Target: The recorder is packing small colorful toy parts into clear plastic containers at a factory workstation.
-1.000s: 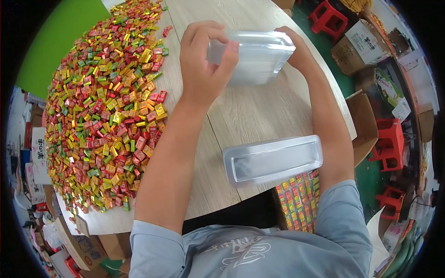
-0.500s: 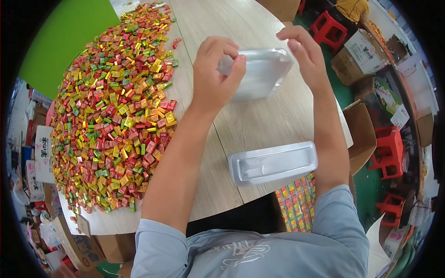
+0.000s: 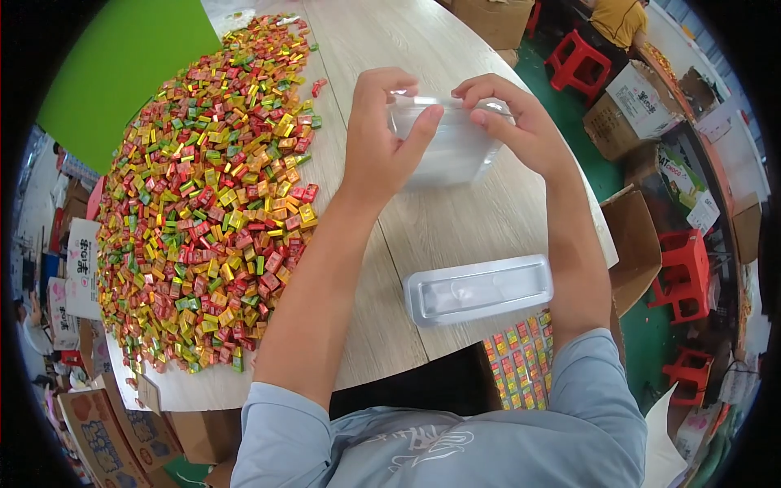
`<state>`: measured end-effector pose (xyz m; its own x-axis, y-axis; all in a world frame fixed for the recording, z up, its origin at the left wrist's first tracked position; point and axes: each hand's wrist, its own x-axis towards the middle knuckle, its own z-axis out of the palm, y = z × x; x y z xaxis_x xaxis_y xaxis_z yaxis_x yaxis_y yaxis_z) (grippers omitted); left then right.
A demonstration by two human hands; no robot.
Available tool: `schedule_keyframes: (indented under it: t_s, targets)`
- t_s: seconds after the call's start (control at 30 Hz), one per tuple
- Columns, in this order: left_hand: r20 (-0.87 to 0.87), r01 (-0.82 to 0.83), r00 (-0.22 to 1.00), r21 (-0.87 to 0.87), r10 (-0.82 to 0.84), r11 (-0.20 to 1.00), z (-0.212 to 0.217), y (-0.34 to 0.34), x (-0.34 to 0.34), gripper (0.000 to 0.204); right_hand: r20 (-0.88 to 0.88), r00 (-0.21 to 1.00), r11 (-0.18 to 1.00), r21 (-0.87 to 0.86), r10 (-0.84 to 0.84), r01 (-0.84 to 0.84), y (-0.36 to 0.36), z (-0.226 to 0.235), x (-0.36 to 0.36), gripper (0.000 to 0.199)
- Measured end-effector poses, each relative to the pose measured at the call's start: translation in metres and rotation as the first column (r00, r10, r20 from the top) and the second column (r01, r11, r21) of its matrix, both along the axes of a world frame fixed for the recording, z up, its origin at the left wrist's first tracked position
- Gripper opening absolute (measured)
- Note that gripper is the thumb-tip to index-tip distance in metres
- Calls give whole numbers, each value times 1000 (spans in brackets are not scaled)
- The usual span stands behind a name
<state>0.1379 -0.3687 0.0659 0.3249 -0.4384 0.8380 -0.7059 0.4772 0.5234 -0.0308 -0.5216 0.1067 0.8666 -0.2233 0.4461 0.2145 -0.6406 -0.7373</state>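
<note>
Both hands — left point(image 3: 382, 150), right point(image 3: 521, 130) — grip a clear box point(image 3: 443, 150) above the table point(image 3: 455, 49). Candy heap point(image 3: 203, 203) left, lid point(image 3: 478, 289) nearer, cartons point(image 3: 634, 114) and red stools point(image 3: 682, 272) beyond — green floor.

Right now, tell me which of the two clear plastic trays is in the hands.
The far clear tray, lifted off the wooden table between the left hand and right hand. The other clear tray lies untouched near the table's edge.

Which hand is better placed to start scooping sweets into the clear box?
Probably the left hand: it grips the clear box on the side facing the pile of sweets. The right hand holds the far side.
</note>
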Motion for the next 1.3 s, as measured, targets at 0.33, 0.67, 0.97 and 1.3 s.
schedule_keyframes:
  t_s: [0.33,0.67,0.97,1.3]
  targets:
    - [-80,30,996,-12,-31,999,-3,0,-8,48,253,907,941,84,-337,326,-45,-16,-3,10]
    - [155,-54,987,43,47,998,0,2,-2,17,162,909,782,-466,-385,414,-74,-66,9,15]
    - [110,23,993,103,-34,994,13,5,0,14,-273,824,851,-340,-497,401,-43,-63,11,26]
    - [87,-5,996,24,3,1000,34,13,23,14,-452,724,841,-417,-520,344,-33,-53,18,31]
